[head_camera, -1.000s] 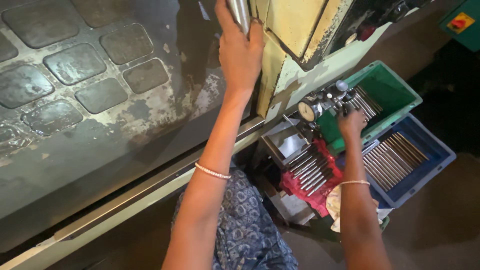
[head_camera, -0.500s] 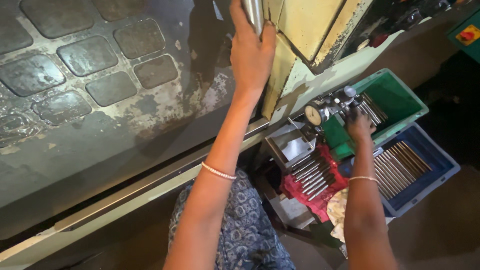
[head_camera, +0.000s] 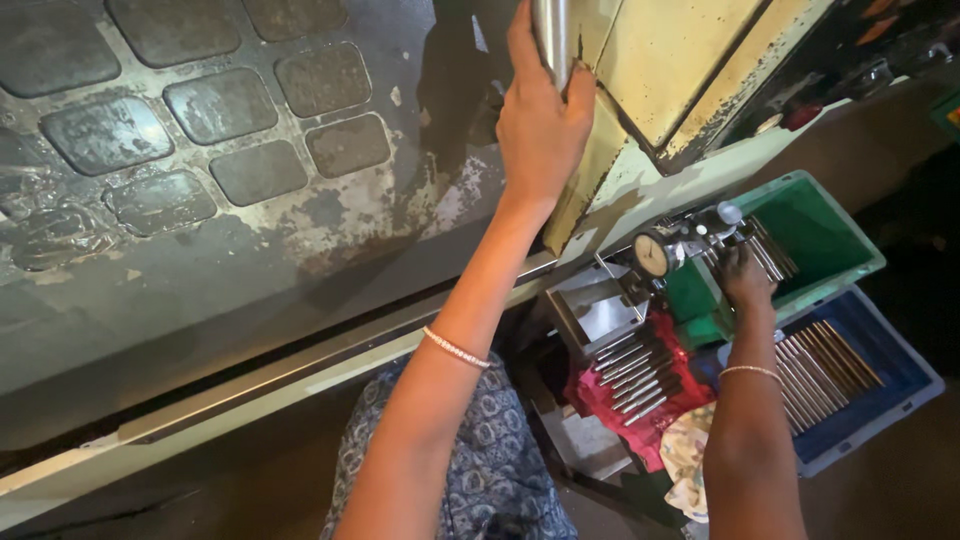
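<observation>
Head view: left hand (head_camera: 540, 130) grips a smooth, rigid steel handle (head_camera: 551, 35); right hand (head_camera: 745, 280) apparently pinches a thin, slippery metal pin beside the dial gauge (head_camera: 655, 254).

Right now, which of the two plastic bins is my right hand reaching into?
The green bin, upper of the two; the right hand is at its metal rods. The blue bin lies nearer, untouched.

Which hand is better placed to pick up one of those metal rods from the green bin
Right, most likely. The right hand already sits at the green bin among the metal rods, beside the dial gauge. The left hand is up gripping the steel handle.
</observation>
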